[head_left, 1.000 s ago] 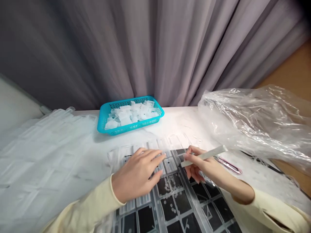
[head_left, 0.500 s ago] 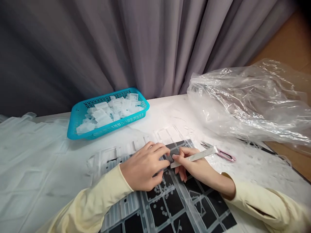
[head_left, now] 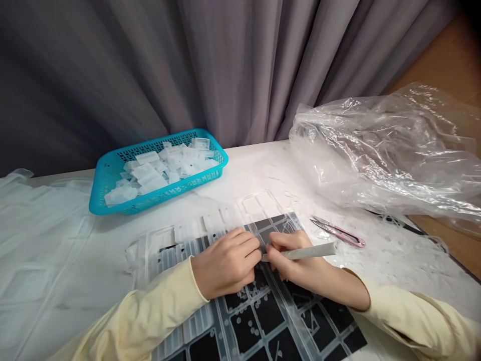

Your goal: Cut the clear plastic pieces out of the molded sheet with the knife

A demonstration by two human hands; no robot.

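Note:
My right hand (head_left: 296, 255) is closed, pen-fashion, on a slim white stick-like tool (head_left: 315, 250). Its tip points left and touches down by the fingertips of my left hand (head_left: 229, 263). The left fingers are curled and pressed together; what lies under them is hidden. Beneath both hands a translucent plastic molded sheet (head_left: 250, 306), divided into rectangular frames, lies over a black board (head_left: 270, 311). Small clear round bits are scattered across it. Ribbed translucent pieces (head_left: 197, 323) sit left of the frames, partly under my left forearm.
A blue basket (head_left: 95, 188) with many translucent pieces stands at the back left. Pink-handled thread snips (head_left: 338, 233) lie right of the board. A crumpled clear plastic bag (head_left: 383, 160) is at the back right. More translucent sheets (head_left: 41, 260) cover the left side.
My left fingers have drawn closer together, and my right hand has turned slightly, bringing the white tool lower at its rear end. The view has shifted a little.

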